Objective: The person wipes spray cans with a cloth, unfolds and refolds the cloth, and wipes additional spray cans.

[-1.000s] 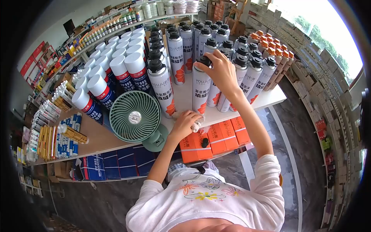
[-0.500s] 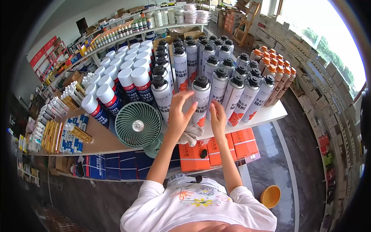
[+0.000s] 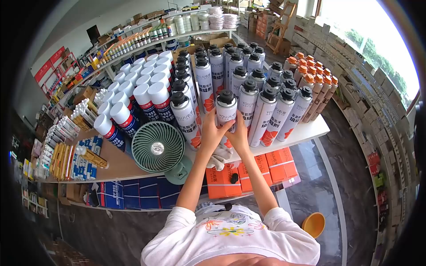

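Observation:
A white spray-foam can with a black top stands at the front of the group. My left hand wraps its left side and my right hand its right side, the thumbs meeting across the front. The fingers hide much of the can's lower label. More foam cans of the same kind stand close behind and on both sides, such as one foam can at the left and another foam can at the right. Below my hands lies a pale glove at the table edge.
A green fan stands left of my forearms, with white-capped spray cans behind it. Orange-topped cans stand at the right. Orange boxes sit below the white tabletop; a yellow bowl is on the floor.
Both hands, apart at either side of the front foam can before, have come together and closed around it. The camera view has shifted slightly.

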A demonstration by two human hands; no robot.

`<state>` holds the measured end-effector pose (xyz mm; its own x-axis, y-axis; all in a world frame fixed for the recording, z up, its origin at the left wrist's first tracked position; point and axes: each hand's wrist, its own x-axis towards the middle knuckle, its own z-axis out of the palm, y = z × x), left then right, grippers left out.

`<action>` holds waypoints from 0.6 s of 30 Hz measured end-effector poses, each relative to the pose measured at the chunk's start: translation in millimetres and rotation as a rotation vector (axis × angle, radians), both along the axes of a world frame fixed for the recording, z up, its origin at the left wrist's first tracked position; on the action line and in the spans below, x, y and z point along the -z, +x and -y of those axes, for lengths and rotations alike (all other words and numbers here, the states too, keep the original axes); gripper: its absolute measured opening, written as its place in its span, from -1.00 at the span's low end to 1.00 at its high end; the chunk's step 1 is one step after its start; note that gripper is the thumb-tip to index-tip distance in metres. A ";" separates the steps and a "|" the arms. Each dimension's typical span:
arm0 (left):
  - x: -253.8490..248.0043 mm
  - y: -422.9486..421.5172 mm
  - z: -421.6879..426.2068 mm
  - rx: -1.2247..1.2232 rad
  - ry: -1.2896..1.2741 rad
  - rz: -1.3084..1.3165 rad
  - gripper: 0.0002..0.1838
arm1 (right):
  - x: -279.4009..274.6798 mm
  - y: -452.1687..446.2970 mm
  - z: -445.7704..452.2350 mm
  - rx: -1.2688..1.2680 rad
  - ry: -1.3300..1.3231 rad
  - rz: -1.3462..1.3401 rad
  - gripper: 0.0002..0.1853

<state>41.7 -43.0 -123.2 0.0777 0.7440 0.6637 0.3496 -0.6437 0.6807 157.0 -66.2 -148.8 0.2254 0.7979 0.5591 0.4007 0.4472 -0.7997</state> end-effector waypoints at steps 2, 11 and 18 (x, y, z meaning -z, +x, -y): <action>-2.5 -4.0 -2.0 0.004 0.020 -0.056 -0.24 | 7.3 -0.2 -4.9 0.001 -0.001 -0.023 -0.19; -56.5 4.0 -3.9 -0.191 0.177 -0.313 -0.03 | -2.2 5.0 -2.4 0.091 -0.033 0.049 -0.27; -112.9 -11.9 -11.4 0.014 0.070 -0.654 -0.04 | -14.1 1.9 2.4 0.119 -0.127 0.117 -0.21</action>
